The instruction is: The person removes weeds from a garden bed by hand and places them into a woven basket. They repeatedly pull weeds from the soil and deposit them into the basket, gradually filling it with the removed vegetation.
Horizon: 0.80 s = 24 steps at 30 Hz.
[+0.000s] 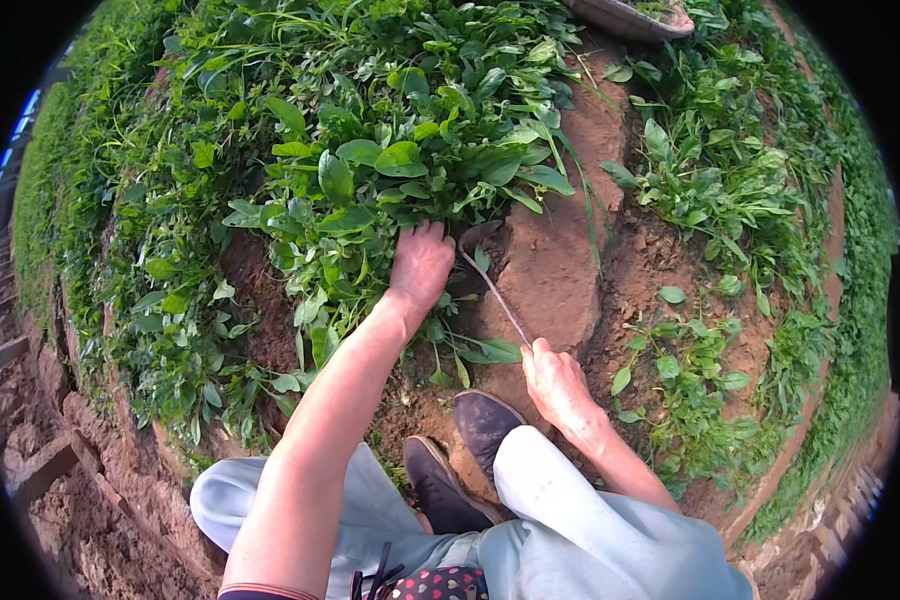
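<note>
My left hand (424,259) reaches into the base of a dense clump of broad-leaved greens (401,161). Its fingers curl down among the leaves, and the fingertips are hidden, so a grip on stems cannot be confirmed. My right hand (559,379) is closed around the near end of a thin-shafted hand tool (493,289), which looks like a small hoe. The shaft slants up and left to a dark head (480,235) at the soil, just right of my left hand. Leaves and shadow partly cover that head.
A strip of bare, reddish soil (555,262) runs along the clump's right side. Beyond it grow more leafy plants (720,187). The rim of a shallow container (637,21) shows at the top. My dark shoes (487,427) stand close below the tool.
</note>
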Motion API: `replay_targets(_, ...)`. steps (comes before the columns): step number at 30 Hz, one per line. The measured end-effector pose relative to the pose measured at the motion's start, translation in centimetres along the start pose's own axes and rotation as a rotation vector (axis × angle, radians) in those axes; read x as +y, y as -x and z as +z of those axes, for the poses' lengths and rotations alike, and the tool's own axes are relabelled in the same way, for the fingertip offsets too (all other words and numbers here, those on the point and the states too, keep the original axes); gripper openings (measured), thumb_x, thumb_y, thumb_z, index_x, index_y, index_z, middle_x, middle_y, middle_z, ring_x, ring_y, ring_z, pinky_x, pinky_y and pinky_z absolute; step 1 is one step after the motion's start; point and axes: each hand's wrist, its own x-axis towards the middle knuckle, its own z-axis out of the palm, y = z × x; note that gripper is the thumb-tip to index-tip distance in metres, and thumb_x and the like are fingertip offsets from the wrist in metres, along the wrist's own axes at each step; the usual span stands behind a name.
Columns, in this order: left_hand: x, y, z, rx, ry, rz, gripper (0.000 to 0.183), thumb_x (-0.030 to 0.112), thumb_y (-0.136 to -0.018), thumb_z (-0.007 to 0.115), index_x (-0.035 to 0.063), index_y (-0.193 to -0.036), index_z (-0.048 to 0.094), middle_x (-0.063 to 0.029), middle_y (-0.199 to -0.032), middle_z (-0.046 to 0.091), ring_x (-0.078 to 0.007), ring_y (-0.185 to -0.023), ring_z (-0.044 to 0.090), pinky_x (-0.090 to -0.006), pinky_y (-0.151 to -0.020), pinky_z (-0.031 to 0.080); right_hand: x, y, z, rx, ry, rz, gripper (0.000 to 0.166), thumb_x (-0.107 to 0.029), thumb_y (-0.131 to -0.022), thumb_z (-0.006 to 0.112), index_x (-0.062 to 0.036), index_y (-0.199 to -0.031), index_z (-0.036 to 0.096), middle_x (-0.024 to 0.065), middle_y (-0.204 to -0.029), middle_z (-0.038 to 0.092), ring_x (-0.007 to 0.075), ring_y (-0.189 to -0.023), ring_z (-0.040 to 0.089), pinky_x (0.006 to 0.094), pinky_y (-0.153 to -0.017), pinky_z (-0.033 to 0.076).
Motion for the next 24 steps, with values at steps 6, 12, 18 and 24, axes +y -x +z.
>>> replay_targets(6,0.3,1.5,-0.5,-0.074,0.117,0.082,0.011,0.009,-0.069,0.060,0.0087,-0.080,0.062,-0.0076,-0.085,0.056,-0.0272,-0.094,0.055,-0.0408,-0.083,0.042,0.9,2.9,-1.2,-0.105,0.036,0.009,0.025,-0.022,-0.095,0.049,0.0002,-0.084,0.048,0.0260,-0.060,0.057,0.0450,-0.062,0.060,0.0520,-0.053,0.047)
replay_targets(12,-1.0,2.2,-3.4,-0.066,0.248,0.082,0.015,0.008,-0.068,0.063,0.0069,-0.083,0.059,-0.0079,-0.089,0.057,-0.0270,-0.095,0.055,-0.0422,-0.089,0.040,2.5,2.3,-1.4,0.155,-0.191,-0.053,0.018,-0.017,-0.094,0.052,-0.0025,-0.084,0.046,0.0237,-0.058,0.054,0.0427,-0.060,0.058,0.0496,-0.048,0.041)
replay_targets(18,-0.2,3.5,-7.2,0.145,0.432,0.209,0.025,0.010,-0.068,0.065,0.0067,-0.091,0.056,-0.0077,-0.099,0.061,-0.0262,-0.100,0.055,-0.0405,-0.094,0.037,4.7,2.9,-1.2,0.232,-0.326,-0.006,0.013,-0.012,-0.093,0.052,-0.0024,-0.086,0.047,0.0226,-0.064,0.056,0.0413,-0.062,0.059,0.0460,-0.048,0.041)
replay_targets(24,2.3,5.4,-6.3,-0.143,0.311,0.479,0.011,0.009,-0.073,0.055,0.0069,-0.083,0.051,-0.0056,-0.071,0.052,-0.0248,-0.077,0.055,-0.0373,-0.088,0.041,6.7,1.9,0.5,0.372,-0.432,-0.004,0.019,-0.015,-0.096,0.046,-0.0013,-0.085,0.053,0.0036,-0.052,0.045,0.0123,-0.045,0.045,0.0294,-0.044,0.036)
